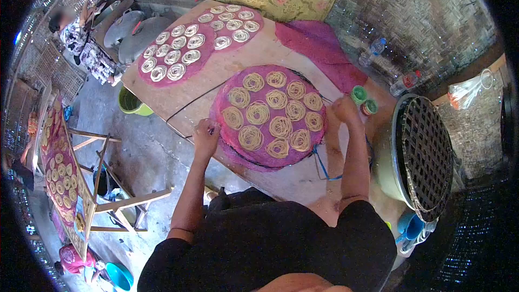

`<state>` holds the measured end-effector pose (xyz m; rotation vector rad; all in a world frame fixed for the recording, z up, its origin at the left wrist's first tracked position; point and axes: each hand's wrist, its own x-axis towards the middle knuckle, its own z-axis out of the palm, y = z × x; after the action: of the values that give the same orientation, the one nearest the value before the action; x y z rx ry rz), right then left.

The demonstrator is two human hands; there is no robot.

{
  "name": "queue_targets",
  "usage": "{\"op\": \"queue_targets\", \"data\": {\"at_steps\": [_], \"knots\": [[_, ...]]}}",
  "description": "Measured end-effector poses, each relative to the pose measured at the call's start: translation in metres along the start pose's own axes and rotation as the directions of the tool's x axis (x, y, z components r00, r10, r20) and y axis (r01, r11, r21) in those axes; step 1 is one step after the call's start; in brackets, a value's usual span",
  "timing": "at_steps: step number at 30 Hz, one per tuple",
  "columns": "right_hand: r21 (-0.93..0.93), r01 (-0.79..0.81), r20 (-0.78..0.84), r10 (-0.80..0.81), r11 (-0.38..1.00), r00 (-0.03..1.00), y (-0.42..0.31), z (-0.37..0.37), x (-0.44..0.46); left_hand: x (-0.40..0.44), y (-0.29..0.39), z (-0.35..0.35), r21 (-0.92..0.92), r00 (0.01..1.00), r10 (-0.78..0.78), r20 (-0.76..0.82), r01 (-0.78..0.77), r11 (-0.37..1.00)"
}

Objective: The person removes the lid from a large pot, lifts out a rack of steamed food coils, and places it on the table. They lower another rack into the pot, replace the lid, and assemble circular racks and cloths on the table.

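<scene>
A round purple mesh cloth (231,154) lies in front of me on the table, bearing several pale yellow noodle coils (280,127). At its left rim, my left hand (204,138) is closed in a pinch on the cloth's edge. Just off the right rim is my right hand (346,110), its fingers curled shut; what they hold is hidden. A dark cord or hoop edge shows along the cloth's rim, and a blue strap (321,168) hangs near its lower right.
Two more purple cloths with whiter coils (174,57) lie at the table's far left. Green-lidded jars (358,94) stand beside my right hand, near a big basin (399,151) topped by a black lattice. A slanted rack (81,184) stands left. Two other people (89,46) work at left.
</scene>
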<state>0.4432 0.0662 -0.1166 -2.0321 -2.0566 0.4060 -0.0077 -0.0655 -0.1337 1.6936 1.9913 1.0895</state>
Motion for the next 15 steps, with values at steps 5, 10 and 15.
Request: {"op": "queue_targets", "data": {"at_steps": [5,10,15], "knots": [[-0.177,-0.006,0.027,0.011,0.984,1.0,0.015,0.053,-0.012,0.0,-0.005,0.004,-0.027,0.999,0.036,-0.023,-0.037,0.999],[0.019,0.009,-0.078,-0.007,1.0,0.997,-0.01,0.035,-0.032,0.002,0.002,0.006,-0.062,0.998,-0.066,0.015,0.067,0.996],[0.455,0.094,-0.05,-0.08,0.886,0.996,-0.011,0.024,-0.019,0.008,0.014,0.008,-0.262,0.993,-0.114,0.044,0.121,0.958]]}}
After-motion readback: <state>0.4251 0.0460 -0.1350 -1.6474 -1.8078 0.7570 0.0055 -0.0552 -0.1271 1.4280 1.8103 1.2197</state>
